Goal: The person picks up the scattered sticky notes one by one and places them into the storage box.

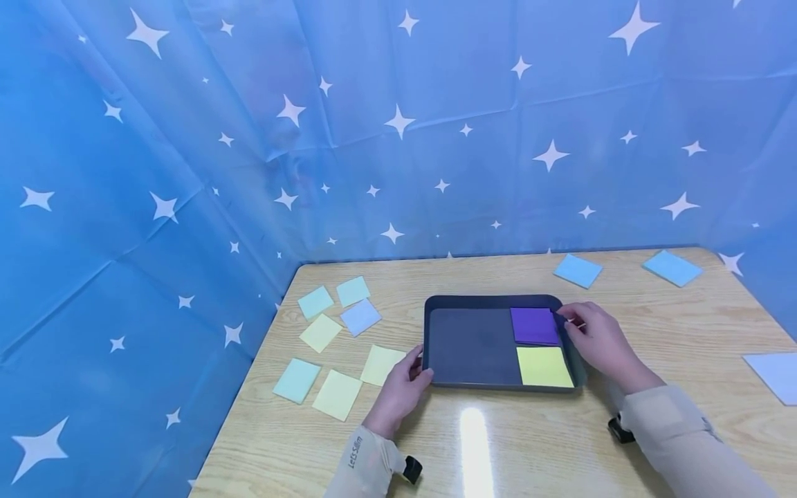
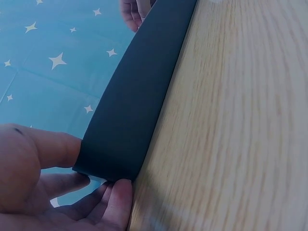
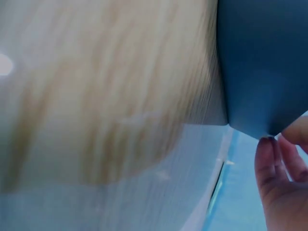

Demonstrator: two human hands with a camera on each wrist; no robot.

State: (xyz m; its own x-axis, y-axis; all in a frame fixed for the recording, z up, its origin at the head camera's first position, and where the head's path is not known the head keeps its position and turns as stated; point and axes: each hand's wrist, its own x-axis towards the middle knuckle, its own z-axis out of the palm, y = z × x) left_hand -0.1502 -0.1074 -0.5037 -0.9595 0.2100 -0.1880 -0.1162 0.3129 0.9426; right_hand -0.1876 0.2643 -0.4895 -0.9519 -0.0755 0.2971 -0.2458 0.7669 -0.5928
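Note:
A dark shallow tray (image 1: 473, 387) lies on the wooden table. My left hand (image 1: 405, 391) holds its left end near the front corner; in the left wrist view, thumb and fingers bend round the dark end of the tray (image 2: 130, 96). At the opposite end, my right hand (image 1: 598, 339) pinches the right rim, with the fingertips close by a purple square pad (image 1: 534, 326) inside. Just in front of that pad, a yellow square pad (image 1: 544, 366) sits in the tray's right side. In the right wrist view, the right fingers (image 3: 264, 159) meet the tray's edge.
Left of the tray lie several pale paper squares, among them a yellow one (image 1: 337, 395), a mint one (image 1: 297, 380) and a lavender one (image 1: 360, 317). Two blue pads (image 1: 578, 270) are near the back edge. A pale lavender sheet (image 1: 775, 377) lies far right. A starry blue curtain (image 1: 398, 173) hangs behind.

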